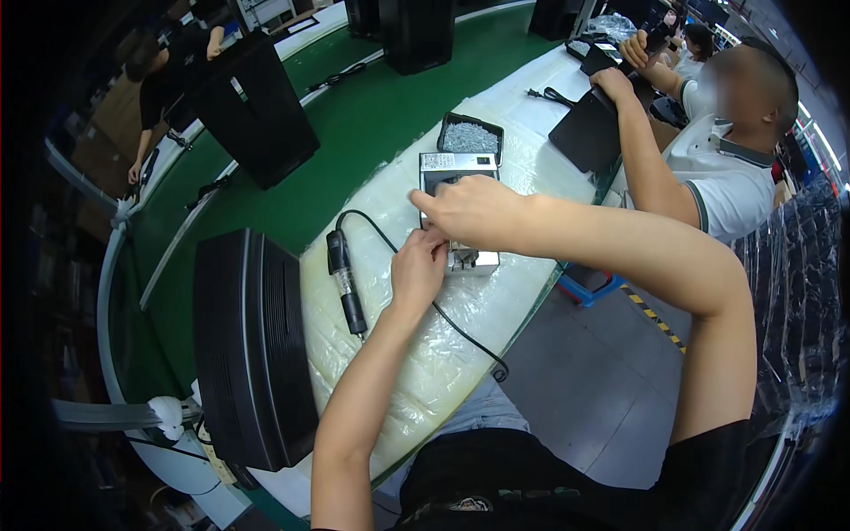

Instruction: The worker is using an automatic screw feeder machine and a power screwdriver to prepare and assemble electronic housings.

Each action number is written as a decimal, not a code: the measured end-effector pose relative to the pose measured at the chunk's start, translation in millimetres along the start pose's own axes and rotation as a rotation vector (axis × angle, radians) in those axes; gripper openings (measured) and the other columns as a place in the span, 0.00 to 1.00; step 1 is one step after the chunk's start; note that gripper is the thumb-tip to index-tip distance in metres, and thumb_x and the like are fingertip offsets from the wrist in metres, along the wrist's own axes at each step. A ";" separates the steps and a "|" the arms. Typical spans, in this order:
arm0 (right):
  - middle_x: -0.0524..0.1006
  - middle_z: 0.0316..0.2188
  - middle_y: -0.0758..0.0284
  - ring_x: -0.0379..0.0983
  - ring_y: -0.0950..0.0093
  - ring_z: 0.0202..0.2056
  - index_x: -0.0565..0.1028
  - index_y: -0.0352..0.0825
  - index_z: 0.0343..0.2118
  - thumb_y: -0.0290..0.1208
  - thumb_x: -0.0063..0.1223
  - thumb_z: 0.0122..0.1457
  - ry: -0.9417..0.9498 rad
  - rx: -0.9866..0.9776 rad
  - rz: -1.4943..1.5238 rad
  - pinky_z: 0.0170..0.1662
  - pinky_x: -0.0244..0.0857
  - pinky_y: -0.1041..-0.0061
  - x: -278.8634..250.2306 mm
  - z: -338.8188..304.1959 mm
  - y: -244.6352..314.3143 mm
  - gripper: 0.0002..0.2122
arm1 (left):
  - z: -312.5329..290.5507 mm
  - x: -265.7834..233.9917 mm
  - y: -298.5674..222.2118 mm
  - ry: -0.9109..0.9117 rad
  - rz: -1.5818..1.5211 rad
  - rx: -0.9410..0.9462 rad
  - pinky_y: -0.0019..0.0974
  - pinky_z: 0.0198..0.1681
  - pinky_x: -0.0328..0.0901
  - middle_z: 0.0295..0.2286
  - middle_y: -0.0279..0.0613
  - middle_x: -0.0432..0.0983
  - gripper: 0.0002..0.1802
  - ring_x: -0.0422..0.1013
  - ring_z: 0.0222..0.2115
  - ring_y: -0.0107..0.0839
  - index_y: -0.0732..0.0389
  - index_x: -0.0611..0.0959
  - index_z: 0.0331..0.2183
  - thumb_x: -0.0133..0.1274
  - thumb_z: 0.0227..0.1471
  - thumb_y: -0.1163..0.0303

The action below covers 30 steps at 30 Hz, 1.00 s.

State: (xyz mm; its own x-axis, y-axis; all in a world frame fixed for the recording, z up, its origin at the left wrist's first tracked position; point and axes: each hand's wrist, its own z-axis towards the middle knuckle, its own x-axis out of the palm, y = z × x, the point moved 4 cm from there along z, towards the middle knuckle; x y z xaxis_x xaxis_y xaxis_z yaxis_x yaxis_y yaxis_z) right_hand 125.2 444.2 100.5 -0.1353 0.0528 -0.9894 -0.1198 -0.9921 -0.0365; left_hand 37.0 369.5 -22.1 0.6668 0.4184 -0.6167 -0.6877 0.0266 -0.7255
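A small silver screw feeder (457, 163) stands on the plastic-covered bench top, partly hidden by my hands. Over its middle my right hand (478, 212) reaches in from the right, fingers curled down and one digit sticking out to the left. My left hand (420, 267) is at the feeder's left side, its fingertips pinched together close under the right hand. What either hand holds is hidden. Behind the feeder sits a black tray (444, 133) filled with small screws (469, 137). Left of my hands lies a black electric screwdriver (346, 281) with a clear middle section and a cable.
A large black ribbed housing (257, 345) stands at the near left. Beyond the green belt (354, 133) are more tall black units (257, 111) and another person. On the right a co-worker (726, 168) handles a black panel (589, 133). The cable (469, 336) runs toward the bench edge.
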 end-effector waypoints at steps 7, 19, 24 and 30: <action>0.76 0.25 0.58 0.79 0.59 0.26 0.70 0.31 0.42 0.30 0.56 0.57 0.233 0.078 -0.045 0.28 0.72 0.61 -9.5 7.0 0.7 0.12 | -0.4 2.3 0.0 -0.009 0.039 0.005 0.49 0.37 0.71 0.34 0.45 0.79 0.08 0.77 0.32 0.49 0.61 0.87 0.34 0.57 0.52 0.71; 0.79 0.28 0.56 0.80 0.58 0.28 0.68 0.30 0.39 0.31 0.54 0.59 0.125 0.056 -0.003 0.29 0.72 0.61 -7.0 -5.9 2.4 0.11 | -3.8 0.7 -6.3 -0.022 0.089 0.005 0.47 0.38 0.70 0.34 0.46 0.78 0.08 0.76 0.32 0.49 0.62 0.86 0.35 0.56 0.53 0.72; 0.76 0.33 0.54 0.78 0.55 0.33 0.69 0.29 0.41 0.28 0.55 0.58 0.268 0.172 0.073 0.35 0.72 0.61 -8.6 2.1 4.2 0.12 | -3.2 -0.2 -5.6 0.008 0.168 0.000 0.48 0.36 0.70 0.34 0.46 0.78 0.07 0.76 0.32 0.49 0.61 0.85 0.33 0.56 0.52 0.71; 0.73 0.36 0.52 0.74 0.53 0.42 0.74 0.28 0.40 0.18 0.56 0.52 0.174 0.166 0.363 0.45 0.70 0.61 -1.3 -2.7 2.2 0.11 | -0.3 -1.2 -4.3 0.002 0.137 0.047 0.49 0.33 0.72 0.33 0.47 0.77 0.06 0.77 0.28 0.49 0.62 0.83 0.30 0.56 0.52 0.70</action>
State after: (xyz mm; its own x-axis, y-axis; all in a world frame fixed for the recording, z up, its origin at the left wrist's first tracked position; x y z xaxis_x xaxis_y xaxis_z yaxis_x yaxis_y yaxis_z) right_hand 127.8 441.7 101.3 -0.0317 -0.3301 -0.9434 -0.2533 -0.9104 0.3271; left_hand 39.2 368.6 -18.3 0.5658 0.4195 -0.7098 -0.7853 0.0117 -0.6190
